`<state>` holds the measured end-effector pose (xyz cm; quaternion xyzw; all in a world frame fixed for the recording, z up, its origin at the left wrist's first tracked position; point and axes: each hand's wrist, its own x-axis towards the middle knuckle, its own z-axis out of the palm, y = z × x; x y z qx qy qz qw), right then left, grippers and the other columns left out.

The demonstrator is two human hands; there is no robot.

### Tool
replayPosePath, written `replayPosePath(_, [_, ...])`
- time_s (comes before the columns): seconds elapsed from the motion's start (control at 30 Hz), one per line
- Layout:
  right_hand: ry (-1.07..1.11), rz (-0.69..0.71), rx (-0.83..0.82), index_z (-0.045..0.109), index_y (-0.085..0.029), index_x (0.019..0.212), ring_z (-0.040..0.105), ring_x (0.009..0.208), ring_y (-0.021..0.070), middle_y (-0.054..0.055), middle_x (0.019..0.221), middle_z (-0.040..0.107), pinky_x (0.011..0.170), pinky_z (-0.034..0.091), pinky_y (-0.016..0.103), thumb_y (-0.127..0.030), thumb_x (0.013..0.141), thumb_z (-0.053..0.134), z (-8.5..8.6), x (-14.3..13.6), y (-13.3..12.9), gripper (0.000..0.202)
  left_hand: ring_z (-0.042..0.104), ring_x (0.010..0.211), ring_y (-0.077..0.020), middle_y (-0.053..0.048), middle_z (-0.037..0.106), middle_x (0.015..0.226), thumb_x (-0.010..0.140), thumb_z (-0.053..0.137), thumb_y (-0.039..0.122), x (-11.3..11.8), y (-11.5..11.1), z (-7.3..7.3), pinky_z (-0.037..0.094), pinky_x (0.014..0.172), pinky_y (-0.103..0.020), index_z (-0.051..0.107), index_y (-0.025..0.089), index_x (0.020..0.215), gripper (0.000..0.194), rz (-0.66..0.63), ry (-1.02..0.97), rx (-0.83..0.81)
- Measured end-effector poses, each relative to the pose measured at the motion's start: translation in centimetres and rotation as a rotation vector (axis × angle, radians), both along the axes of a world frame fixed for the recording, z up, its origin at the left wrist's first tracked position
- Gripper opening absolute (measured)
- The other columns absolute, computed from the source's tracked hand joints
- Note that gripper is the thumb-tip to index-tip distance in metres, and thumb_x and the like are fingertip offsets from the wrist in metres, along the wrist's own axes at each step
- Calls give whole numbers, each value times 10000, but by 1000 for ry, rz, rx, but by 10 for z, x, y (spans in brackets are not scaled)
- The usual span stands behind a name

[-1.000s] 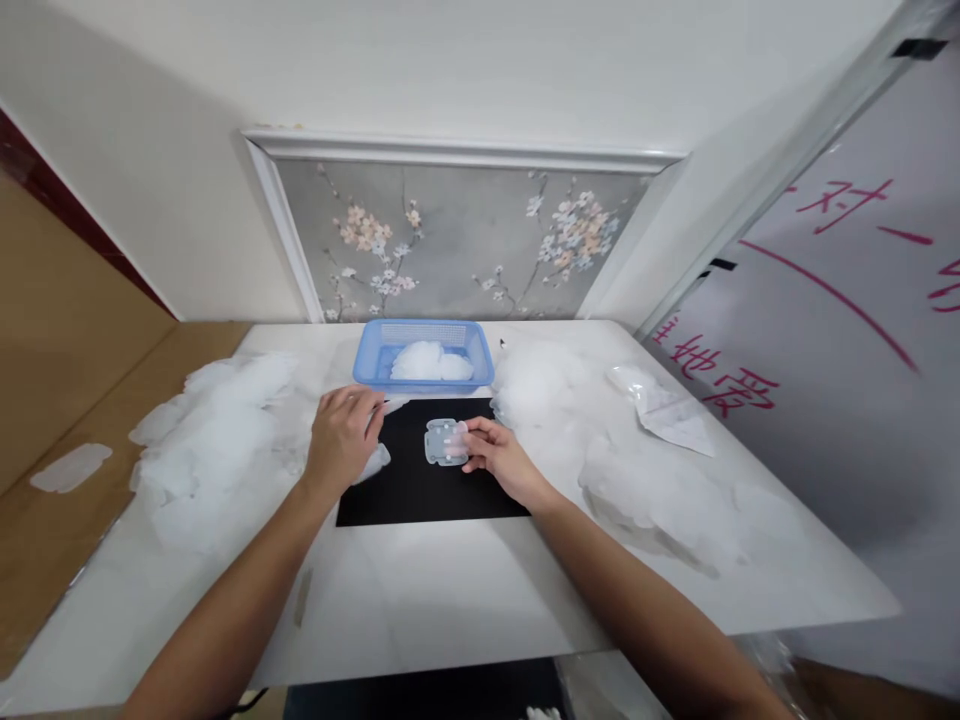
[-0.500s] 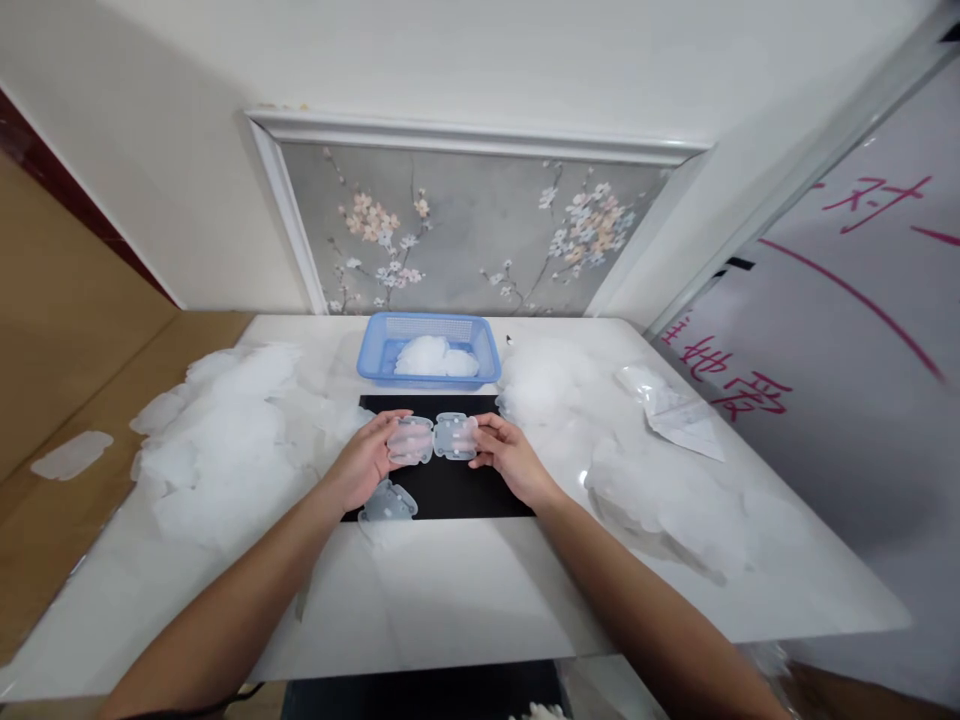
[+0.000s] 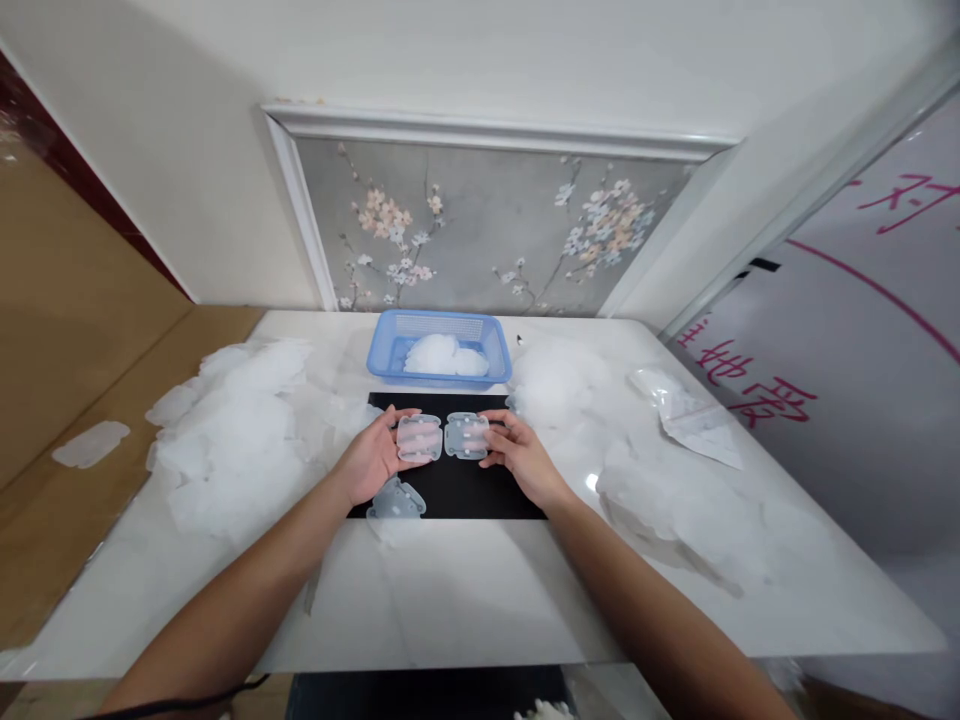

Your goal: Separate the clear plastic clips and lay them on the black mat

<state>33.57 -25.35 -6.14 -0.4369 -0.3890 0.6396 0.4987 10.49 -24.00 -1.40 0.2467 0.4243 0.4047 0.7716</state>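
Over a black mat (image 3: 480, 490) I hold two translucent plastic pieces side by side, with a narrow gap between them. My left hand (image 3: 373, 455) grips the left translucent plastic piece (image 3: 420, 438), its fingers showing through from behind. In my right hand (image 3: 523, 455) the right translucent plastic piece (image 3: 465, 436) is pinched at its outer edge. Both pieces are flat, with rounded corners and small slots. Another translucent piece (image 3: 397, 499) lies at the mat's lower left, below my left hand.
Behind the mat stands a blue basket (image 3: 439, 380) with white translucent pieces inside. A large heap of pieces (image 3: 232, 440) lies left, and more heaps (image 3: 675, 500) lie right. A clear plastic bag (image 3: 694, 425) rests at right. Brown cardboard (image 3: 45, 540) borders the left side.
The two pieces have moved slightly apart, widening the gap between them. The whole view has shifted a little; both hands keep their hold.
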Motion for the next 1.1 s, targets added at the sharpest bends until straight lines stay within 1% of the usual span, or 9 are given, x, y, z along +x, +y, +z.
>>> replayPosePath(0.17, [-5, -2, 5, 606, -229, 1024, 659, 760, 171, 16, 851, 683, 565, 564, 256, -412, 693, 778, 0, 0, 0, 416, 661, 1087, -311, -171, 672, 1216, 923, 559, 440, -1, 0, -1, 500, 959, -576, 628, 156, 1057, 321, -27, -36, 0])
replayPosePath(0.33, [-30, -26, 39, 619, -253, 1082, 648, 759, 171, 14, 885, 693, 599, 561, 279, -298, 723, 684, 1, 0, -1, 368, 613, 1181, -326, -172, 635, 1290, 918, 558, 458, -2, 0, -1, 494, 971, -587, 630, 157, 1078, 349, -45, -51, -8])
replayPosePath(0.47, [-157, 57, 176, 665, -230, 1097, 659, 841, 175, 45, 1053, 705, 705, 543, 308, -177, 703, 561, -1, 3, 1, 410, 571, 1239, -341, -171, 623, 1315, 894, 577, 501, -3, 0, -2, 479, 986, -596, 649, 162, 1090, 398, -78, -71, 5])
replayPosePath(0.57, [-285, 96, 268, 643, -251, 1185, 661, 842, 168, 39, 1093, 696, 756, 531, 327, -124, 714, 522, -4, 4, 2, 503, 577, 1229, -336, -161, 673, 1225, 867, 601, 517, -4, 0, -5, 474, 1010, -560, 690, 148, 1032, 413, -71, -51, 44])
replayPosePath(0.7, [-556, 116, 432, 675, -275, 1184, 650, 978, 201, 36, 1142, 678, 937, 486, 398, -44, 736, 475, -6, 6, 4, 542, 619, 1171, -299, -122, 743, 1015, 740, 768, 428, -5, 3, -10, 432, 1078, -474, 713, 160, 860, 298, -21, 122, 256])
replayPosePath(0.83, [-790, 141, 586, 711, -222, 1134, 626, 1072, 225, 84, 1170, 666, 990, 457, 396, 42, 731, 421, -2, 3, 11, 562, 616, 1184, -328, -125, 731, 1123, 524, 890, 337, -5, 6, -7, 428, 1084, -478, 702, 196, 966, 500, -32, 381, 472])
replayPosePath(0.97, [-961, 193, 658, 710, -196, 1099, 617, 1075, 207, 78, 1146, 653, 941, 473, 312, 97, 678, 461, 8, 2, 26, 569, 510, 1318, -373, -102, 660, 1307, 473, 878, 517, -5, 17, -7, 445, 1082, -498, 667, 250, 1043, 664, -41, 584, 549])
replayPosePath(1.03, [-1032, 164, 678, 724, -175, 1005, 614, 1052, 192, 79, 1099, 653, 965, 459, 304, 38, 773, 530, 15, 4, 34, 370, 549, 1287, -335, 30, 683, 1283, 486, 830, 646, -4, 27, -8, 472, 1063, -503, 640, 361, 1032, 644, -42, 696, 576])
replayPosePath(1.1, [-1018, 53, 673, 720, -186, 874, 589, 1095, 180, 72, 1121, 641, 1014, 429, 303, -104, 868, 601, 22, 6, 40, 145, 666, 1119, -324, 109, 758, 1084, 462, 727, 812, 0, 38, -8, 540, 974, -516, 620, 415, 955, 642, -33, 829, 625])
